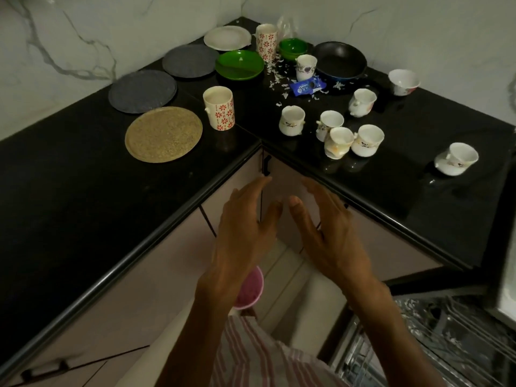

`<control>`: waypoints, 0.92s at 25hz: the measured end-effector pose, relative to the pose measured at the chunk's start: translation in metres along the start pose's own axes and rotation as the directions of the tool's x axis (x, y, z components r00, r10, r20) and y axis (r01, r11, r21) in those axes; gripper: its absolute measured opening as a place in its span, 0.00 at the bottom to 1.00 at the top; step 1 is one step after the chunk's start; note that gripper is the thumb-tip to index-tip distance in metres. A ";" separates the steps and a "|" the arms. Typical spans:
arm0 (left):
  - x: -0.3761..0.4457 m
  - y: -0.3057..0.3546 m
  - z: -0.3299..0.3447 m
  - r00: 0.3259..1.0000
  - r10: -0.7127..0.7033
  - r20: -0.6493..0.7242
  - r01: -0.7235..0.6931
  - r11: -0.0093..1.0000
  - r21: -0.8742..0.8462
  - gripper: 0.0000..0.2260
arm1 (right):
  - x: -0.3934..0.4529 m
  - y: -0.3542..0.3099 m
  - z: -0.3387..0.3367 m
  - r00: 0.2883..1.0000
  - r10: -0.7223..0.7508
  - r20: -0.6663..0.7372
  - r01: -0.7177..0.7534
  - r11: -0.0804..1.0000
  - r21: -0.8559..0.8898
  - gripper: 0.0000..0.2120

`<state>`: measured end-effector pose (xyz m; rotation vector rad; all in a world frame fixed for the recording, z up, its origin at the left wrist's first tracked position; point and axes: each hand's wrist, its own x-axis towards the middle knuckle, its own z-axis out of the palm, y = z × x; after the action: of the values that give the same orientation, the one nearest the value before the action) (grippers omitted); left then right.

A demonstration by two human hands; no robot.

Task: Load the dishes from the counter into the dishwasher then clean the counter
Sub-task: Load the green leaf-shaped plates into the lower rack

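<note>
Dishes on black corner worktop (pixel 83 191): gold plate (pixel 163 134) nearest left, two grey plates (pixel 142 91) behind, green plate (pixel 239 64), white plate (pixel 227 38) far. Two red-flowered mugs (pixel 219 107), empty. White cups (pixel 292 120) clustered right, empty. Black bowl (pixel 339 60), green bowl (pixel 293 47) far. Blue wrapper (pixel 306 87), reads "Oreo", among white scraps. Dishwasher rack (pixel 418 347) near right. Left hand (pixel 245 233), right hand (pixel 329 233): fingers spread, holding nothing, below worktop edge.
</note>
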<state>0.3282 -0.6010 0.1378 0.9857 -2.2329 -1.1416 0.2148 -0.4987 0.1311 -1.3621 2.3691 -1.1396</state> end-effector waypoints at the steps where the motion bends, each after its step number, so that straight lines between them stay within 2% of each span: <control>1: 0.011 -0.004 -0.002 1.000 -0.003 0.001 0.003 1.000 -0.003 0.22 | 0.011 0.000 0.004 1.000 0.007 0.004 -0.007 1.000 0.005 0.35; 4: 0.042 -0.016 -0.003 1.000 0.006 -0.028 -0.007 1.000 -0.018 0.21 | 0.040 0.001 0.012 1.000 -0.006 0.012 0.006 1.000 0.024 0.35; 10: 0.111 -0.019 -0.002 0.998 0.003 -0.066 -0.007 0.999 -0.049 0.19 | 0.108 0.020 0.023 0.996 -0.087 0.038 0.086 0.996 0.022 0.28; 12: 0.134 -0.017 0.000 0.996 -0.027 -0.089 0.023 0.999 -0.045 0.19 | 0.138 0.030 0.027 0.994 -0.077 0.080 0.073 0.996 0.051 0.30; 16: 0.179 -0.013 0.004 0.986 -0.035 -0.163 0.034 0.999 -0.013 0.17 | 0.207 0.035 0.025 0.989 -0.121 0.081 0.109 0.984 0.142 0.27; 20: 0.219 -0.008 0.005 0.975 -0.080 -0.208 0.085 0.996 0.015 0.19 | 0.281 0.038 0.025 0.985 0.014 0.174 -0.057 0.968 0.243 0.19; 23: 0.243 -0.006 0.011 0.961 -0.148 -0.234 0.149 0.989 -0.014 0.19 | 0.341 0.051 0.039 0.938 0.123 0.325 -0.261 0.866 0.427 0.12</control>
<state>0.1665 -0.7825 0.1419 1.2390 -2.0022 -1.0229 0.0076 -0.7769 0.1395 -1.0140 1.8194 -1.2462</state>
